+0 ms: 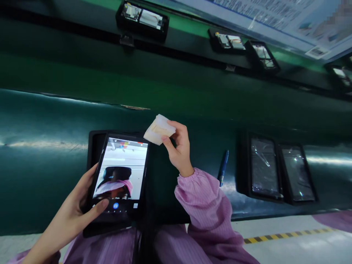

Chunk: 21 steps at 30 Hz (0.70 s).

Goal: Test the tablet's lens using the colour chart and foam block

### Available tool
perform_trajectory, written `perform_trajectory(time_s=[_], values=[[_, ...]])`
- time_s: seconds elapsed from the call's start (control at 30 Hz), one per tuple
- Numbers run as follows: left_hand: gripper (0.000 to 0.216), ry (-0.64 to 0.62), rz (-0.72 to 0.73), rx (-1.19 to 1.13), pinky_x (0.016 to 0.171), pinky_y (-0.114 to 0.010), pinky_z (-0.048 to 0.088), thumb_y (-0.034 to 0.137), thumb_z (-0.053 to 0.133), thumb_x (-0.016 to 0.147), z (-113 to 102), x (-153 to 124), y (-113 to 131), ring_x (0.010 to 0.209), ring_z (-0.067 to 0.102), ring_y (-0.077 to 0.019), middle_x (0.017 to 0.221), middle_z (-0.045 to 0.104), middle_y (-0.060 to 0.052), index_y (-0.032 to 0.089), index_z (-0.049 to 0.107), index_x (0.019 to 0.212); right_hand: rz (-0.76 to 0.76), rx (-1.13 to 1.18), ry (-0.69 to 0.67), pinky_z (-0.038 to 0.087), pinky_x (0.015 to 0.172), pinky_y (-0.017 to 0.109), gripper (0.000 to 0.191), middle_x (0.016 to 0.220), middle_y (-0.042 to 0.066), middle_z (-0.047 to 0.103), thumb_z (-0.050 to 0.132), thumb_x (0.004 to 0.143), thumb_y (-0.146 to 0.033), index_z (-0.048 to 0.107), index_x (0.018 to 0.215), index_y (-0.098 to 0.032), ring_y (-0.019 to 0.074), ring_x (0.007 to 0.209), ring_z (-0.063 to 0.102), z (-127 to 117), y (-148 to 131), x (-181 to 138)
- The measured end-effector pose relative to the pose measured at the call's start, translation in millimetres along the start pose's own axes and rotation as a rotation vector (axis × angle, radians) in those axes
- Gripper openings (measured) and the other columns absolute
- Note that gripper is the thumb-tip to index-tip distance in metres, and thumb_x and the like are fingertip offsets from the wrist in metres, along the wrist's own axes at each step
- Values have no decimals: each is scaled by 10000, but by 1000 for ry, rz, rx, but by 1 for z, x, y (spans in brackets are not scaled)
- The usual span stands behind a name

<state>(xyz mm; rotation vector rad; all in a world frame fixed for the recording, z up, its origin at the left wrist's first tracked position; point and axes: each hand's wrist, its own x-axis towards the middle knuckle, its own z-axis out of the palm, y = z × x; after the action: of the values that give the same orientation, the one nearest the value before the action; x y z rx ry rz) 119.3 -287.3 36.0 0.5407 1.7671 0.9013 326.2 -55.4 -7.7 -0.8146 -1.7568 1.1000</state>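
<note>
My left hand [73,211] gripped a small tablet [118,176] from its left edge, fingers curled behind it and my thumb [96,209] pressed across the lower part of the lit screen, which showed a camera view. The tablet was tilted up toward me above a black tray [95,146] that lay on the dark green conveyor belt [41,154]. My right hand [178,146] was raised just to the right of the tablet's top corner, pinching a folded white cloth [158,129] between thumb and fingertips; the cloth hung in the air, close to the tablet but not touching it. Both my arms wore pink striped sleeves [205,205]. A blue pen [223,167] lay on the belt to the right of my wrist. Farther right sat two dark tablets [280,168] side by side, wrapped in shiny film. More open devices [143,18] lay on the far side of the belt.
</note>
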Motion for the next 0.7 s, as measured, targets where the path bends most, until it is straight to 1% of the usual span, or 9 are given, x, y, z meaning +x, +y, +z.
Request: perform_trajectory(time_s=[0.13,0.23,0.3,0.37,0.47,0.57,0.7], values=[[846,0,19,16,1267,-577,367,630,748,871,1,0,1,1434,524,-360,1556,550,-21,394,368,1589,-103,-44,-17,652,819,391,340,1303,71,675,641,1047,-454,569,1343,-301,246,1093,698,4,0,0],[856,0,38,29,1256,-596,376,597,761,870,1,1,-2,1443,516,-370,1565,545,-36,370,361,1593,-201,-91,-17,645,828,393,302,1259,59,698,642,1054,-383,588,1343,-312,242,1072,702,5,1,0],[865,0,52,49,1256,-602,369,565,779,859,-1,1,-4,1476,476,-377,1592,516,-38,364,367,1592,-263,-139,-9,638,807,392,282,1207,48,713,637,1058,-349,600,1336,-320,238,1024,707,5,0,1],[884,1,68,81,1261,-605,351,531,794,849,-3,2,-5,1486,462,-375,1589,518,-46,352,363,1600,-309,-197,3,635,794,396,268,1170,40,720,627,1062,-330,605,1329,-326,238,986,709,6,-1,1],[928,1,102,134,1234,-590,397,486,811,837,-4,3,-4,1435,522,-370,1558,543,-72,326,340,1620,-351,-243,10,634,770,379,276,1115,28,720,626,1060,-296,602,1333,-336,237,981,712,6,-2,3],[950,-15,140,151,1205,-548,448,437,806,839,-3,2,0,1413,546,-355,1566,526,-69,342,305,1641,-371,-252,7,633,757,358,305,1102,20,713,633,1054,-263,595,1345,-344,232,1001,713,6,-2,3],[1027,-49,170,150,1248,-574,359,385,812,822,0,3,4,1494,453,-357,1639,444,-48,392,224,1663,-371,-276,3,646,762,367,323,1129,22,716,628,1056,-266,576,1363,-349,240,1032,718,6,-1,3]])
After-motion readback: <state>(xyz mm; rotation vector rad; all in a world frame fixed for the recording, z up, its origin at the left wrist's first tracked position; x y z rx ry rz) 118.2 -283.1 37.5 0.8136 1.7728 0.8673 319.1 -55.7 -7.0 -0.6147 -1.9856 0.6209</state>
